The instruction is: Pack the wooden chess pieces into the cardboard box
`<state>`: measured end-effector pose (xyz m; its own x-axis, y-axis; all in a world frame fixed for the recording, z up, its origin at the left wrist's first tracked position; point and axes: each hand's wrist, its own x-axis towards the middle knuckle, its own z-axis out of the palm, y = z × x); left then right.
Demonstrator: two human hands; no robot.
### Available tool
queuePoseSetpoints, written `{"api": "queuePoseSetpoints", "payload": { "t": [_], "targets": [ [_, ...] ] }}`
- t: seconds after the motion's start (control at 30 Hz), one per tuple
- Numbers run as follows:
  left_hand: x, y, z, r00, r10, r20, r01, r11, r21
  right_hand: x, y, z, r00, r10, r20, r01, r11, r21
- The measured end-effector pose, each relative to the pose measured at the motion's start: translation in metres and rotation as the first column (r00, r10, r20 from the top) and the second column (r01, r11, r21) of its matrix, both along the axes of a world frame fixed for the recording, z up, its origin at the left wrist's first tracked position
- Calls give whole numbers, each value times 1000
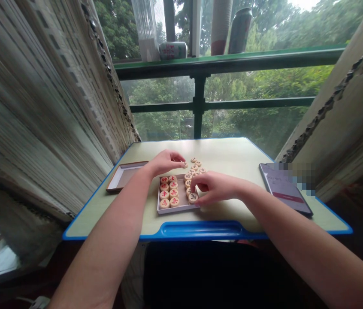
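A shallow box point(181, 207) on the table holds round wooden Chinese chess pieces. Red-marked pieces point(173, 193) fill two columns at its left side. On its right side stand black-marked pieces point(188, 177), partly covered by my hand. My right hand point(212, 187) is closed, thumb and fingers around a black-marked horse piece point(193, 198) at the box's near right corner. Beyond the box, my left hand point(167, 162) pinches another chess piece point(184, 165) at its fingertips. Several loose pieces point(194, 167) lie just right of it, some hidden behind my right hand.
The box lid point(126, 174) lies upturned at the table's left. A tablet or large phone point(284, 191) rests near the right edge. A blue tray groove point(201, 229) runs along the front of the table point(233, 150). Cans point(241, 31) and cups stand on the window ledge behind.
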<state>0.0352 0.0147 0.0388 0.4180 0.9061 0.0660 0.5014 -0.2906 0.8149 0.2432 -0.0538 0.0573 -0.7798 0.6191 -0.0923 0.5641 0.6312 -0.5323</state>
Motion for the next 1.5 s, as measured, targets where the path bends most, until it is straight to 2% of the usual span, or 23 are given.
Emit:
{"api": "queuePoseSetpoints", "payload": {
  "t": [0.47,0.63,0.7,0.77,0.83,0.9,0.97,1.13,1.33,1.5],
  "targets": [
    [-1,2,-3,998,1,-59,1,1000,30,-1,-4,3,999,-18,40,17,1000,27],
    [-1,3,-4,997,9,-83,-6,1000,28,0,-4,3,1000,0,-27,1,999,42],
    [-2,3,-4,996,8,-90,-6,1000,25,1,1,-2,995,-24,-99,32,996,78],
    [-2,3,-4,996,7,-90,-5,1000,22,2,9,-9,970,-130,-206,165,972,164],
    [-3,3,-4,996,5,-92,-4,1000,12,3,20,-20,912,-264,-313,357,887,292],
    [-3,3,-4,994,-5,-105,4,1000,-8,3,30,-31,898,-305,-317,417,819,394],
    [-4,3,-4,991,-15,-130,11,999,-30,3,39,-41,914,-305,-270,401,789,466],
    [-5,5,-6,989,-7,-150,3,1000,-24,1,50,-53,957,-243,-161,291,800,525],
    [-5,5,-7,982,-6,-188,-3,999,-49,-1,52,-52,960,-193,-203,273,802,531],
    [-3,2,-7,974,-24,-226,0,994,-108,-2,50,-52,946,-207,-250,311,799,514]
  ]
}}
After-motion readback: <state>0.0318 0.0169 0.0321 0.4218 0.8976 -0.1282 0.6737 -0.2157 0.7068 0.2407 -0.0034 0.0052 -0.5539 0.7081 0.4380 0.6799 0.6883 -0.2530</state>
